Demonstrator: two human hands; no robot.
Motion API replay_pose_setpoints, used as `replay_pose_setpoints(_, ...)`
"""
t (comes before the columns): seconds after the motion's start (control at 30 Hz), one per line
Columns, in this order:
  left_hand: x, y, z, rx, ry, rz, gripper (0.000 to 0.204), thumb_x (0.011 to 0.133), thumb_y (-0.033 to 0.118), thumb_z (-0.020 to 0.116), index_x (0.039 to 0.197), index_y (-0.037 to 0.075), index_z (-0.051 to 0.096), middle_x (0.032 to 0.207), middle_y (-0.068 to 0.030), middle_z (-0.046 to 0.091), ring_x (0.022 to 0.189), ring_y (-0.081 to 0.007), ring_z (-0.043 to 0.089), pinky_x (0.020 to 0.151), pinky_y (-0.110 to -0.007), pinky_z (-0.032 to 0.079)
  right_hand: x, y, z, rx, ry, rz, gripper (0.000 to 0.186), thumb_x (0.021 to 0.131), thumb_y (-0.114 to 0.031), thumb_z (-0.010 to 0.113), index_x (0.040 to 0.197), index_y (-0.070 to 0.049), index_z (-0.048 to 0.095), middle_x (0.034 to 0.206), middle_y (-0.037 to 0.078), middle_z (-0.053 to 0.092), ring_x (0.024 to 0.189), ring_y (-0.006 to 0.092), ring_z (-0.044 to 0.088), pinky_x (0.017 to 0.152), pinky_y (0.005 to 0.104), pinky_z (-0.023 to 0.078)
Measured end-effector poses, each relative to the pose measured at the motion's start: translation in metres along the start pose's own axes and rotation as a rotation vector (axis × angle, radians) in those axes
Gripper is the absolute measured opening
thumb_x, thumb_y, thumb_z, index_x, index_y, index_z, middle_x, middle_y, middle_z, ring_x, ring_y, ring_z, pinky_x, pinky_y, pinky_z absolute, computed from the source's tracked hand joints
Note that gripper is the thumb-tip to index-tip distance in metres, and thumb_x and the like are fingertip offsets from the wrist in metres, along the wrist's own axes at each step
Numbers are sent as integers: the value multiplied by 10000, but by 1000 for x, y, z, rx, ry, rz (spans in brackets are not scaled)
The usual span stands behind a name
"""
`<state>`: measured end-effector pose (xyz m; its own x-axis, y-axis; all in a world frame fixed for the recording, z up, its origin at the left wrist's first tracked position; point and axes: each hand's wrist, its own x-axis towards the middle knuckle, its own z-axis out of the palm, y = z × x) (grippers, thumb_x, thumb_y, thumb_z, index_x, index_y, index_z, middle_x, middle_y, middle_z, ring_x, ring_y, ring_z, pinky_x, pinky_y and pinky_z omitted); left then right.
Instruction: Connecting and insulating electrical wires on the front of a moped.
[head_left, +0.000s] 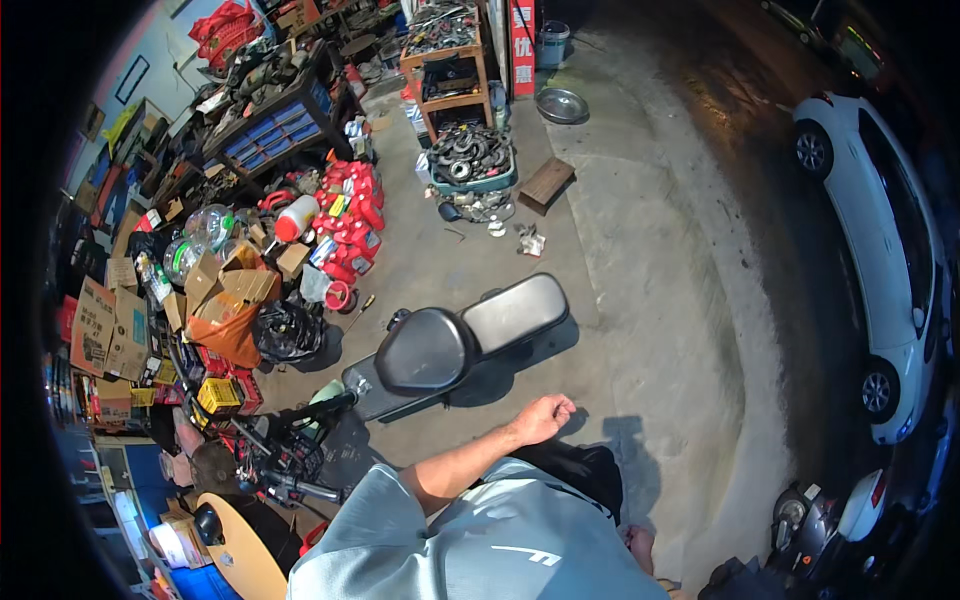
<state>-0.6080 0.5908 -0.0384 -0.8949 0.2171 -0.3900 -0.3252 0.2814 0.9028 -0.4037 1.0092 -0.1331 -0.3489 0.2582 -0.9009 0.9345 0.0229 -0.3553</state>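
Note:
My left forearm reaches across my front, and my left hand (545,418) hangs over the concrete with its fingers loosely curled in and nothing visible in them. Beyond it stands a scooter, its black front seat (427,350) and greyish rear seat (516,312) closest to that hand, though not touched by it. The scooter's handlebars (290,478) are at the lower left. Only part of my right hand (639,546) shows, low beside my dark trousers (575,472); its fingers are mostly hidden.
Red plastic bottles (350,215), cardboard boxes (110,325) and a black bag (290,328) crowd the left. A screwdriver (362,310) lies on the floor. Farther off are a bin of metal parts (473,160), a wooden block (547,186) and a basin (562,106). A white car (880,230) stands right.

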Motion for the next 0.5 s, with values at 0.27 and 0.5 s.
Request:
replay_pose_setpoints(0.27, 155, -11, -22, 199, 330, -160, 166, 822, 140, 582, 949, 36, 607, 835, -87, 638, 789, -186, 615, 738, -311, 489, 221, -71, -100, 150, 90, 138, 148, 835, -107, 489, 788, -45, 615, 645, 105, 567, 473, 207, 489, 403, 355, 365)
replay_pose_setpoints(0.5, 200, -28, -22, -2, 528, -491, 211, 777, 191, 596, 952, 73, 607, 935, -116, 664, 906, -256, 635, 822, -347, 484, 260, -467, -83, -331, 91, -218, 72, 761, -32, 473, 724, -71, 522, 568, 70, 488, 348, 152, 397, 285, 311, 282)
